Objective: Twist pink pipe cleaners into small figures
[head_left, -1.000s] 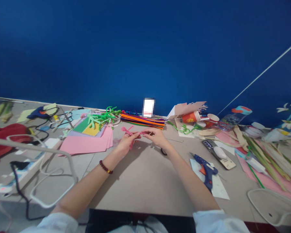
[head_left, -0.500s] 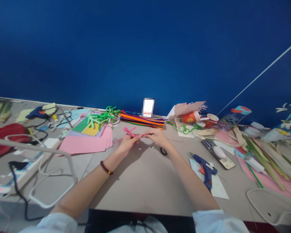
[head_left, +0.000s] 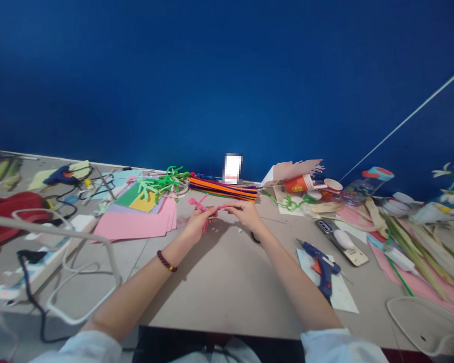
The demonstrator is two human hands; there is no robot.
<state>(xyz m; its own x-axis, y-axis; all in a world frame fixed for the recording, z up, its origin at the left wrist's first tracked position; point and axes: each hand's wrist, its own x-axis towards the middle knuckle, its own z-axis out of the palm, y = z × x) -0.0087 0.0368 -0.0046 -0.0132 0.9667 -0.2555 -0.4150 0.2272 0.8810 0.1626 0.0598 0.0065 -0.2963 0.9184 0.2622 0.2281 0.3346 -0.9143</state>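
My left hand (head_left: 195,225) is closed on a pink pipe cleaner (head_left: 199,202), whose bent and looped ends stick out past the thumb. A pink strand also hangs below those fingers. My right hand (head_left: 246,214) pinches the other end, and a short pink length spans the gap between the hands. Just beyond them lies a bundle of orange and purple pipe cleaners (head_left: 223,189). Partly behind my right wrist is a dark round handle (head_left: 254,237), perhaps of scissors. Small pale scraps (head_left: 239,229) lie under the hands.
Pink paper sheets (head_left: 132,224) and tangled green pipe cleaners (head_left: 162,184) are on the left, near a white power strip (head_left: 41,262). On the right are a blue glue gun (head_left: 321,267), a phone (head_left: 357,256), paper cups (head_left: 298,183) and dried husks (head_left: 419,247). A blue wall (head_left: 227,91) rises behind.
My left hand has turned slightly, and the pink strand now hangs below its fingers. The looped end has shifted a little left. My right hand keeps its pinch.
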